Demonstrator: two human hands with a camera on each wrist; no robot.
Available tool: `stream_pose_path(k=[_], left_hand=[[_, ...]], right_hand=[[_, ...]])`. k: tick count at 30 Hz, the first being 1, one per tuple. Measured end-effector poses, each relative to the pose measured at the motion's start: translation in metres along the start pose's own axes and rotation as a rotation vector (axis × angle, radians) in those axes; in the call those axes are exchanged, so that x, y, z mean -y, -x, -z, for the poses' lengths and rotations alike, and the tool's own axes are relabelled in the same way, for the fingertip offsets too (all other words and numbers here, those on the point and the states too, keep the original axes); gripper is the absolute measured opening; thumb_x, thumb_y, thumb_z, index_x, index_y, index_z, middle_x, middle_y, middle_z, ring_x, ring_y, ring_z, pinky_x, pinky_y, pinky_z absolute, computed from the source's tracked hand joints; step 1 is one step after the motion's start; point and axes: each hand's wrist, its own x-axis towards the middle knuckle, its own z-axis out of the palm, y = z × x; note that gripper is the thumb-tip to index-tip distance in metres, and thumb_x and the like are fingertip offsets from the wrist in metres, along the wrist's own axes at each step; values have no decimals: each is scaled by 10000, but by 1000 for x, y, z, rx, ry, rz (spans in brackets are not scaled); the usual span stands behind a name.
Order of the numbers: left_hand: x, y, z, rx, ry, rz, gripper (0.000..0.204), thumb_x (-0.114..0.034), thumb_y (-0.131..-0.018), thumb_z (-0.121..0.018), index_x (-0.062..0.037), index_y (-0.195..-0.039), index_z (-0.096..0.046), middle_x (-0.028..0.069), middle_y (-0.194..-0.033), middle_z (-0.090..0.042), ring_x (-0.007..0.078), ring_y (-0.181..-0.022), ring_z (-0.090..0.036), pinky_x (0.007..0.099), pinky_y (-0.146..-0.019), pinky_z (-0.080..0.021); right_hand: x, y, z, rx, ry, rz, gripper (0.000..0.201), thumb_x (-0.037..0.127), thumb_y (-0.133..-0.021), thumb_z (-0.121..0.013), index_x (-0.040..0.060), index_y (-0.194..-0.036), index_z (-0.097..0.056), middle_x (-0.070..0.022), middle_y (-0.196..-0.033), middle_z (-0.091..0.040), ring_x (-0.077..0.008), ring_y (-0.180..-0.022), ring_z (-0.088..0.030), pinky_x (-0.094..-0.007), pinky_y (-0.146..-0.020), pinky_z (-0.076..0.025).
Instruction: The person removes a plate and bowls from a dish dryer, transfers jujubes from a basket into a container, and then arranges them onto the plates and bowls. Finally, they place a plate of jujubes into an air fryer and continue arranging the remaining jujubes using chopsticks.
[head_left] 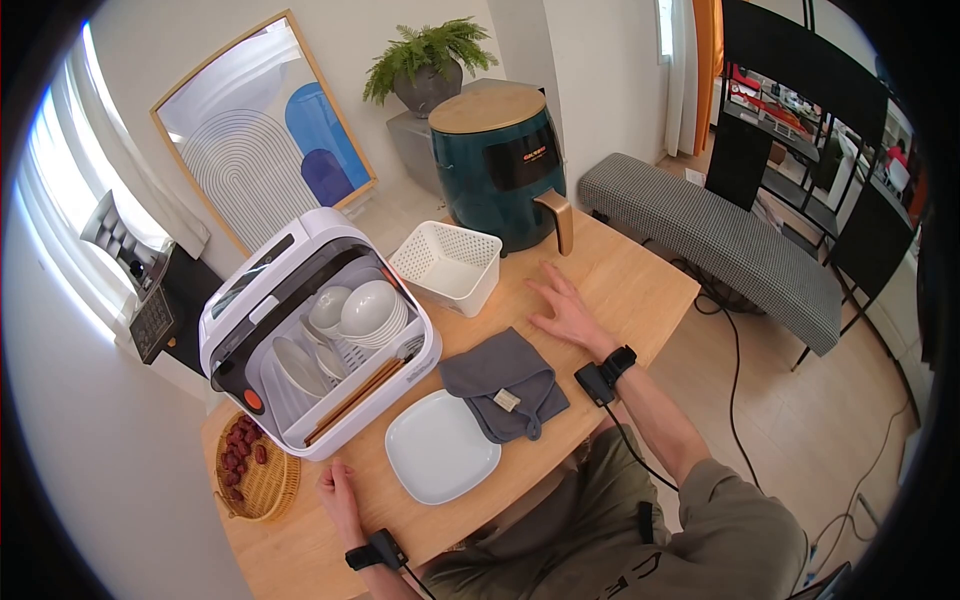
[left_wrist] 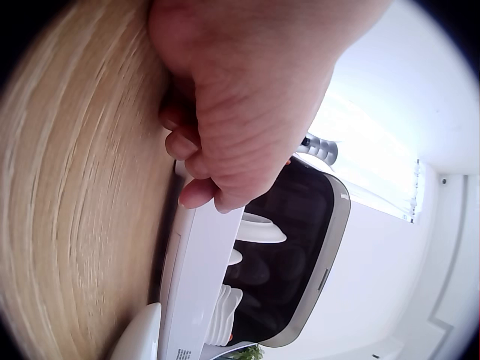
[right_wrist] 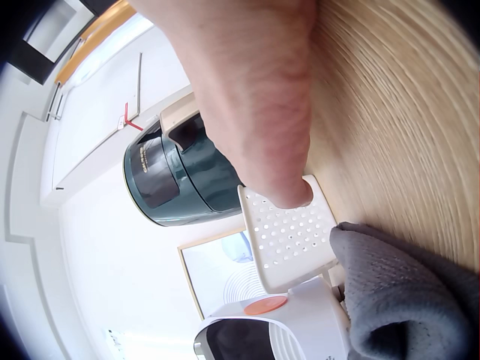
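Resting on the table [head_left: 640,290], my left hand [head_left: 340,497] has loosely curled fingers with nothing in them. It lies by the front corner of a white dish cabinet [head_left: 380,420], between a wicker basket [head_left: 278,482] of dried red dates [head_left: 238,455] and a white plate [head_left: 440,448]. The cabinet holds stacked bowls [head_left: 372,312], upright plates [head_left: 297,365] and wooden chopsticks [head_left: 355,400]. My right hand [head_left: 568,312] lies with fingers spread, nearest to a white perforated basket [head_left: 475,288] and a folded grey towel [head_left: 500,375], which overlaps the plate.
A dark green air fryer [head_left: 480,190] with a wooden-looking top stands at the back of the table, its handle [head_left: 556,222] toward the right hand. Behind it is a potted fern [head_left: 425,60]. A checked bench [head_left: 710,245] and black cables [head_left: 738,370] are on the right.
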Motion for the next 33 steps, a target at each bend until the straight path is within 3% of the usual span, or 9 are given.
stream_pose_path(k=[9, 13, 16, 20, 22, 25, 29, 32, 33], left_hand=[[2, -1, 1, 3, 4, -11, 398, -298, -968, -563, -49, -657, -571, -62, -569, -385, 47, -548, -305, 258, -505, -214], [-3, 1, 0, 5, 10, -1, 391, -295, -966, -566, -48, -663, -572, -61, -569, -382, 51, -551, -310, 262, -507, -220], [5, -1, 2, 4, 4, -25, 386, -296, -960, -572, -36, -675, -583, -53, -570, -402, 58, -556, -343, 265, -509, -251], [5, 1, 1, -52, 44, -9, 385, -295, -952, -579, -20, -683, -592, -41, -579, -436, 65, -565, -380, 267, -516, -289], [3, 0, 3, -26, -34, 10, 387, -292, -947, -582, -2, -692, -602, -26, -587, -466, 69, -573, -403, 268, -523, -313], [10, -2, 0, -18, -13, 27, 385, -294, -945, -584, 3, -701, -614, -20, -587, -472, 70, -573, -403, 270, -520, -313], [4, -1, -3, -26, 55, 0, 380, -295, -939, -589, 6, -710, -621, -15, -587, -478, 71, -573, -411, 271, -518, -318], [1, 2, -2, -55, 43, -13, 377, -296, -934, -594, 6, -709, -620, -15, -594, -489, 65, -578, -418, 267, -517, -321], [-3, 3, -2, -55, 32, -6, 377, -295, -931, -597, 7, -707, -618, -17, -594, -488, 63, -577, -419, 266, -515, -320]], right_hand=[[-4, -2, -2, 57, -39, -32, 568, 317, -828, -658, 26, -1298, -530, -223, -1280, -550, -375, -1250, -467, -453, -1103, -299], [1, -2, -1, 7, -64, -32, 557, 298, -834, -657, 21, -1299, -526, -217, -1243, -570, -365, -1249, -466, -436, -1088, -329], [-9, 0, -11, -152, -78, 17, 477, 260, -848, -642, 11, -1246, -557, -186, -1175, -611, -328, -1163, -542, -391, -1007, -421], [-27, -20, -6, -261, -719, -502, 287, 230, -888, -587, 2, -1062, -610, -67, -1002, -627, -161, -840, -593, -278, -704, -471], [-56, -25, 17, -721, -922, -597, 323, 342, -941, -574, 45, -1069, -592, -61, -1047, -613, -129, -844, -573, -271, -744, -455], [-38, -56, 66, -774, -925, -581, 447, 450, -931, -558, 34, -1095, -579, -74, -1052, -589, -167, -995, -535, -329, -887, -408], [-33, -95, 88, -380, -714, -583, 695, 615, -888, -537, -11, -1190, -553, -115, -1143, -578, -219, -1113, -501, -358, -1044, -311], [-24, -108, 87, -192, -616, -623, 728, 627, -885, -528, -24, -1209, -557, -129, -1169, -578, -219, -1119, -504, -349, -1039, -317], [-28, -115, 81, -219, -615, -617, 637, 595, -882, -559, 6, -1121, -604, -99, -1035, -619, -202, -980, -582, -332, -926, -414]])
